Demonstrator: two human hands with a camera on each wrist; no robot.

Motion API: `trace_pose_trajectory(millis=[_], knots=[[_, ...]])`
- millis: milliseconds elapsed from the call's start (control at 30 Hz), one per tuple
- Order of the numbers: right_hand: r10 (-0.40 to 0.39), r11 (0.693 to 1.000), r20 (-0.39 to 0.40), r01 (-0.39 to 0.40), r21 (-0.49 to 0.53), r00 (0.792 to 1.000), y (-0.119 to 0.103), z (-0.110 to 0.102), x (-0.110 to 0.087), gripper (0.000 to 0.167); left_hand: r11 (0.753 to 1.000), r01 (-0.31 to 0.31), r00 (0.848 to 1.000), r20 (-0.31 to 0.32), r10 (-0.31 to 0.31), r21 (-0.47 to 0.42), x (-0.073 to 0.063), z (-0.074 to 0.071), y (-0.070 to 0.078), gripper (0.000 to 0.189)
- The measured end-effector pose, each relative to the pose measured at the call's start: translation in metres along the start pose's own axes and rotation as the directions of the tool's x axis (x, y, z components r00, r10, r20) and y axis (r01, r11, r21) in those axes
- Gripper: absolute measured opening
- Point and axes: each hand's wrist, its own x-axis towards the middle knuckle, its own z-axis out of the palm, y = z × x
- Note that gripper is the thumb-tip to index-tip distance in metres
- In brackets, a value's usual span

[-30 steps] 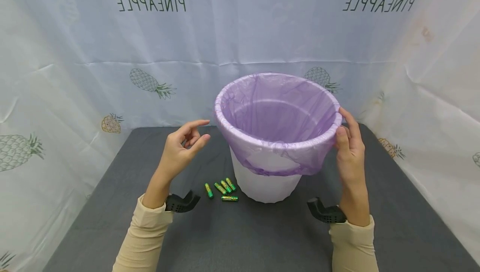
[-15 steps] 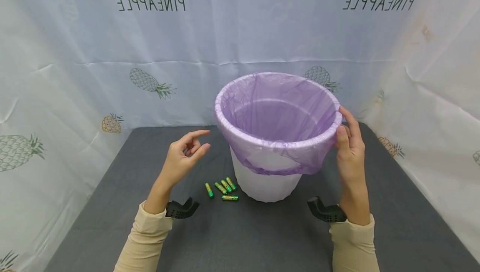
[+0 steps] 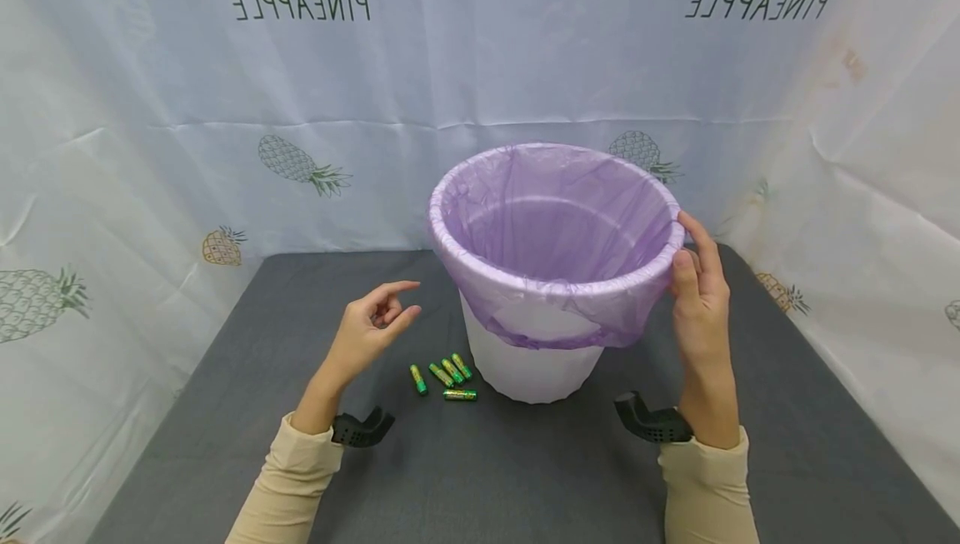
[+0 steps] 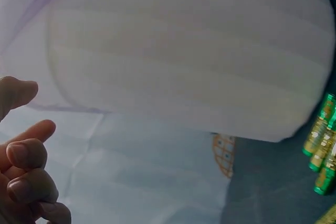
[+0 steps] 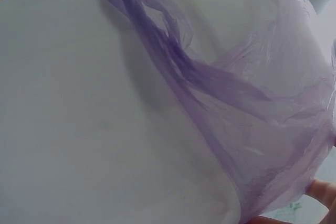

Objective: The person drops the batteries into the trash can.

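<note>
1. On dark worktop (image 3: 480, 477): white trash bin (image 3: 536, 373), purple liner (image 3: 585, 323) apparently fitted.
2. Beside it, five green batteries (image 3: 452, 371) left outside.
3. Left hand (image 3: 363, 334) half-parted, holding nothing; right hand (image 3: 701, 306) touches lined rim (image 3: 555, 287), pinch uncertain.

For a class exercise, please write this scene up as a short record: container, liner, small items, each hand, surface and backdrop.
Container: white bin, upright
Liner: purple bag, folded over the bin's rim
Small items: five green-and-yellow batteries, lying near the bin's base on the person's left
Left hand: left hand in the air beside the bin, holding nothing, thumb and index finger apart
Right hand: right hand touching the bag-covered rim
Surface: dark table
Backdrop: pale curtain with pineapples and mirrored lettering
</note>
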Motion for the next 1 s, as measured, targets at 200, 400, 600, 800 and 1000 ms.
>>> trace_pose_trajectory(millis=[200, 400, 600, 800, 1000], knots=[[-0.003, 1.000, 0.009, 0.003, -0.006, 1.000, 0.000, 0.000, 0.000, 0.038, 1.000, 0.007, 0.999, 0.042, -0.008, 0.012, -0.009, 0.004, -0.012, 0.029], [-0.012, 1.000, 0.013, 0.013, -0.013, 1.000, 0.000, 0.000, 0.000, 0.038, 0.998, 0.028, 0.997, 0.074, -0.032, 0.051, -0.016, 0.005, -0.013, 0.030], [-0.002, 1.000, 0.006, 0.002, -0.019, 1.000, -0.001, -0.001, 0.000, 0.038, 0.995, 0.058, 0.994, 0.086, -0.065, 0.085, -0.021, 0.006, -0.004, 0.027], [0.005, 1.000, 0.010, -0.005, -0.017, 1.000, -0.001, 0.000, 0.000, 0.039, 0.989, 0.085, 0.990, 0.103, -0.098, 0.119, -0.033, 0.008, -0.036, 0.032], [0.006, 1.000, 0.005, -0.006, -0.015, 1.000, -0.001, -0.001, 0.000, 0.039, 0.986, 0.109, 0.981, 0.146, -0.127, 0.126, -0.042, 0.006, -0.044, 0.030]])
